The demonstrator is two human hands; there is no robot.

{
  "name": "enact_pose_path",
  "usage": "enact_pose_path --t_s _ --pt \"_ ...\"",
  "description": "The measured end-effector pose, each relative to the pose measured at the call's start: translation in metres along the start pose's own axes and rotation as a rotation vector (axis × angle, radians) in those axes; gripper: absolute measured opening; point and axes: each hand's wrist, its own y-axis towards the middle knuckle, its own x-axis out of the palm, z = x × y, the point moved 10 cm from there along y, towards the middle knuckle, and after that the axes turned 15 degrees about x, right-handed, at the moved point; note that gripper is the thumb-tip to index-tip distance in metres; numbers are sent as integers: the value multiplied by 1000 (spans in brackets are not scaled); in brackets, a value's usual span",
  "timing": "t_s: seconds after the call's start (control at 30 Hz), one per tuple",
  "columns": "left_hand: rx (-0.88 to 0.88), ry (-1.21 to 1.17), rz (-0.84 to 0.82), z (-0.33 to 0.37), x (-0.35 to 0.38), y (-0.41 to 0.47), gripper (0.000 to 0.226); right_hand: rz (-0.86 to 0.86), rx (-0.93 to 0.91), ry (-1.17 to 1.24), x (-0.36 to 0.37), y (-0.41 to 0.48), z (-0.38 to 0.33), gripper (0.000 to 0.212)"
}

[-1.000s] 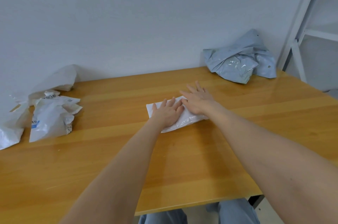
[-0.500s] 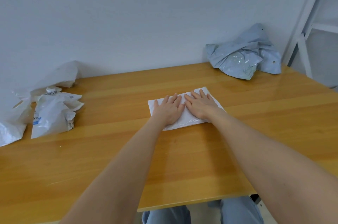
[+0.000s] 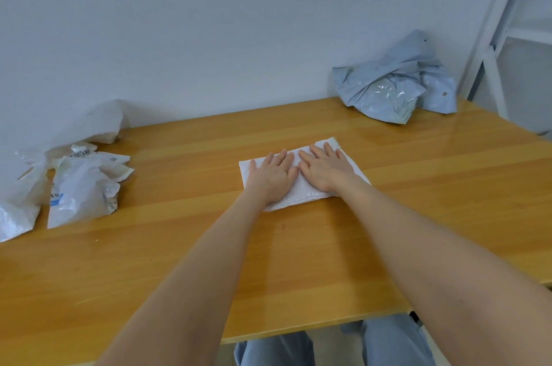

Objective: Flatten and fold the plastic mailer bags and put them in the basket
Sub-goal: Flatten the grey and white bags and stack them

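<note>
A folded white mailer bag (image 3: 301,192) lies flat in the middle of the wooden table (image 3: 268,261). My left hand (image 3: 273,175) presses flat on its left half, fingers straight. My right hand (image 3: 325,166) presses flat on its right half beside it, fingers straight too. Only the bag's edges and corners show around the hands. No basket is in view.
Several crumpled white mailer bags (image 3: 80,186) are heaped at the table's left edge. A crumpled grey mailer bag (image 3: 394,87) sits at the back right against the wall. A white metal frame (image 3: 504,21) stands to the right of the table.
My right hand slid from across the bag's middle to its right half, and the bag now lies flatter and wider. My left hand stayed pressed on the left half.
</note>
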Motion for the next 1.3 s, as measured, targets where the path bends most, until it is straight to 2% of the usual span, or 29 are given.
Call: enact_pose_path --t_s 0.1,0.23,0.33,0.43,0.53,0.63,0.7,0.8,0.9,1.07,1.17,1.3 --pt "24 -29 32 -1 -3 2 50 14 25 16 -1 -1 2 53" --pt "27 -179 187 -10 -14 -1 43 13 18 26 -1 -1 0 53" --pt "30 -249 180 -22 -22 -4 45 16 16 29 -2 -1 1 53" --pt "81 -98 68 -20 -21 -11 51 50 -26 57 -7 -5 0 51" --pt "84 99 -39 -16 -13 -18 46 220 -20 46 -26 -10 2 47" --pt "36 246 -58 -8 -20 -18 45 420 53 -17 -53 -12 15 42" --pt "29 320 -55 5 -25 -13 47 447 115 24 -65 -10 29 43" --pt "25 346 -44 28 -25 -6 55 303 188 141 -61 -1 50 48" --pt "44 306 3 40 -30 -2 55 80 113 85 -29 2 44 55" --pt "57 104 171 33 -43 24 39 -14 98 14 -12 4 51 57" --pt "104 47 65 32 -29 44 51 -39 94 14 -12 6 51 57" --pt "95 40 -57 30 2 52 53 -58 81 28 -11 8 52 57"
